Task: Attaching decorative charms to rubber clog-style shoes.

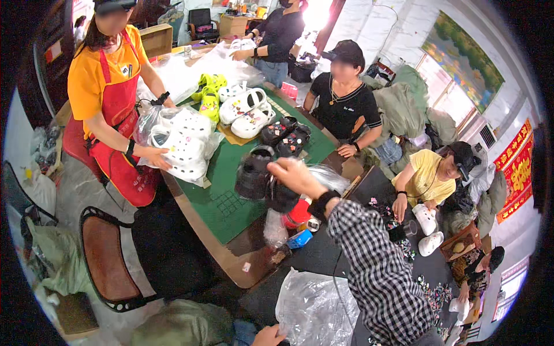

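Observation:
My right hand (294, 176) reaches out over the green cutting mat (228, 213), its fingers closed on a pair of black clogs (254, 173). One clog hangs left of the fingers, the other below them, partly hidden. Just beyond is another pair of black clogs (287, 136) with small coloured charms. At the lower edge my left hand (268, 335), only partly in view, has its fingers closed at the edge of a clear plastic bag (314, 305) lying on the dark table.
White clogs (248, 112) and yellow-green clogs (210, 104) stand farther back. A person in a red apron (124, 144) holds bagged white clogs (183, 144). Beside my forearm are a red container (297, 213) and a blue box (299, 239). Co-workers line the right table; a chair (109, 254) stands left.

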